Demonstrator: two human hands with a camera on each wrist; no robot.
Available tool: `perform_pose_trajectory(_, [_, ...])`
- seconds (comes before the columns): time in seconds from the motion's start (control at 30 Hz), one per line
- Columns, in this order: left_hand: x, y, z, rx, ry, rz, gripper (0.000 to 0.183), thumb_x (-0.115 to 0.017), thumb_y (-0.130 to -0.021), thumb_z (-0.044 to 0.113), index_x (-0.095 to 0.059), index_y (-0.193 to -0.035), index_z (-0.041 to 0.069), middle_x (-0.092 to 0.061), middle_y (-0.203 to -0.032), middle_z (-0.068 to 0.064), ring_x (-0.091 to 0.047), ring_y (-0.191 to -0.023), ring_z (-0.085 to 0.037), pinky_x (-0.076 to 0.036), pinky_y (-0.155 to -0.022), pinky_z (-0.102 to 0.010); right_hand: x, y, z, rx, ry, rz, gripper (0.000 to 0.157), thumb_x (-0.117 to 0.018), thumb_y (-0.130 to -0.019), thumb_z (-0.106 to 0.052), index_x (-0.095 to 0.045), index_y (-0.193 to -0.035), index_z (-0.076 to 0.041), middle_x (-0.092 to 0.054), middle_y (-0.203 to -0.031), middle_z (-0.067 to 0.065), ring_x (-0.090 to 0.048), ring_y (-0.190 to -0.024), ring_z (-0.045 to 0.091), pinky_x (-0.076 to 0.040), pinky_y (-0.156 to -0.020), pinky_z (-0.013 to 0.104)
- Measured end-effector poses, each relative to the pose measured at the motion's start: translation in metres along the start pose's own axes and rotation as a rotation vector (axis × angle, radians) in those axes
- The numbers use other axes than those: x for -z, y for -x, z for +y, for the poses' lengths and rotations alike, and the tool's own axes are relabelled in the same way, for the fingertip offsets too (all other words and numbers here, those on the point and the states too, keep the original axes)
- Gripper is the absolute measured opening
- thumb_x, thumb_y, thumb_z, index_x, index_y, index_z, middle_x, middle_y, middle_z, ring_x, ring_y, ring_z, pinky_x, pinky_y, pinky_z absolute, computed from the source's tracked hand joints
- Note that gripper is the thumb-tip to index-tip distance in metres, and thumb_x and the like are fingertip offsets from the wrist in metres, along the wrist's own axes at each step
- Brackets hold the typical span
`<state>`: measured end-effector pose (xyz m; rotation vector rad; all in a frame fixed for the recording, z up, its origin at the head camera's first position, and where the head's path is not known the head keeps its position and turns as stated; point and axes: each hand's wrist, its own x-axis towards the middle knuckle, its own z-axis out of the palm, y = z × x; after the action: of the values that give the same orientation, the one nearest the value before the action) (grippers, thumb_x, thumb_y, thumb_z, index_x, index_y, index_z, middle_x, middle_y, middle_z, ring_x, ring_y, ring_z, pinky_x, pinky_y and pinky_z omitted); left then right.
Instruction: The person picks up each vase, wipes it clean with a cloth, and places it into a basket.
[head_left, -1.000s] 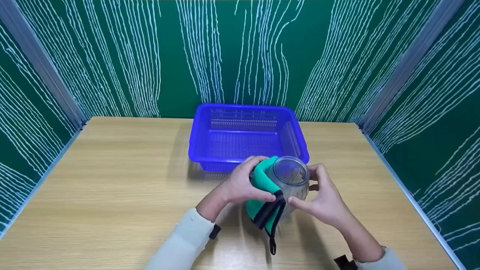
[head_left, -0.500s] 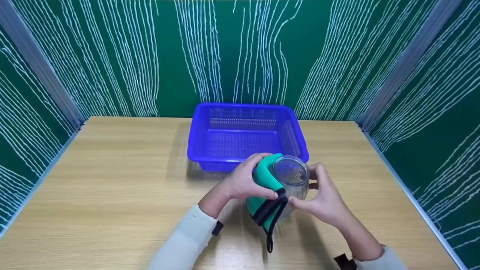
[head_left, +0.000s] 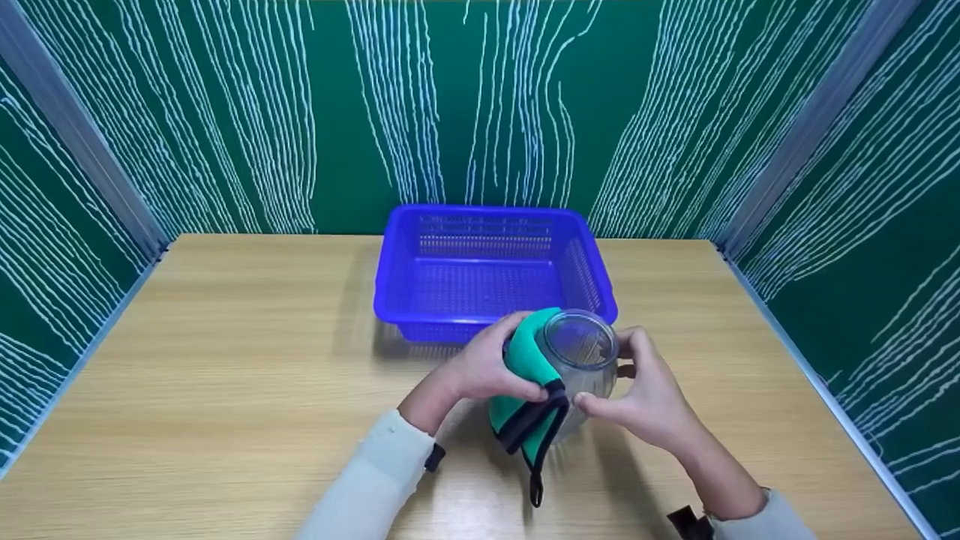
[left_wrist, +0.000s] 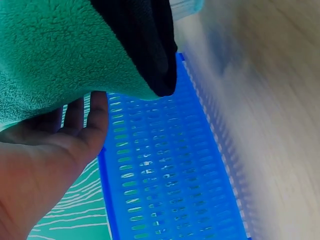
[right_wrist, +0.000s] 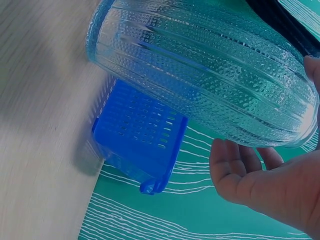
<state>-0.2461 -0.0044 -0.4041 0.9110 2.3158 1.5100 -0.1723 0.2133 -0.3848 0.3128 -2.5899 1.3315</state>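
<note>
A clear glass jar [head_left: 596, 379] with ribbed, dimpled sides [right_wrist: 210, 75] stands slightly tilted in front of the basket, its round mouth uppermost. My right hand [head_left: 652, 401] holds it from the right, thumb at the near side and fingers round the far side. Against the jar's left side lies a green terry cloth [head_left: 532, 356] with black edging and a hanging loop. My left hand [head_left: 487, 367] grips this cloth, thumb over its black band. In the left wrist view, the fingers [left_wrist: 95, 120] reach under the cloth [left_wrist: 65, 55]. The cloth hides much of the jar's left side.
A blue plastic basket [head_left: 382, 300] with slotted walls sits just behind the jar and hands. The wooden table [head_left: 247, 360] is bounded by green walls [head_left: 352, 150] with white wavy lines.
The left hand and cloth shift slightly over the jar's side, up and right, then back left. The right hand and jar stay nearly still.
</note>
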Motion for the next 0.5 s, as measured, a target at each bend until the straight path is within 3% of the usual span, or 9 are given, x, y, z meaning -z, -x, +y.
perform_pose_trajectory(0.27, [-0.005, 0.001, -0.012, -0.032, -0.035, -0.028, 0.093, -0.085, -0.046, 0.033, -0.035, -0.125, 0.035, -0.049, -0.112, 0.014, -0.046, -0.102, -0.006, -0.038, -0.088, -0.027, 0.002, 0.0, -0.006, -0.016, 0.017, -0.01, 0.067, -0.082, -0.056, -0.024, -0.04, -0.106, -0.007, -0.051, -0.101, 0.0, -0.048, -0.093, 0.011, -0.045, -0.077, 0.028])
perform_pose_trajectory(0.5, [-0.012, 0.004, -0.019, 0.026, -0.105, -0.016, 0.094, -0.086, -0.04, 0.037, -0.038, -0.12, 0.033, -0.048, -0.11, 0.014, -0.046, -0.101, -0.006, -0.039, -0.088, -0.026, 0.0, -0.001, 0.0, -0.018, 0.03, -0.013, 0.068, -0.082, -0.055, -0.025, -0.04, -0.105, -0.009, -0.051, -0.101, -0.001, -0.048, -0.092, 0.009, -0.045, -0.078, 0.029])
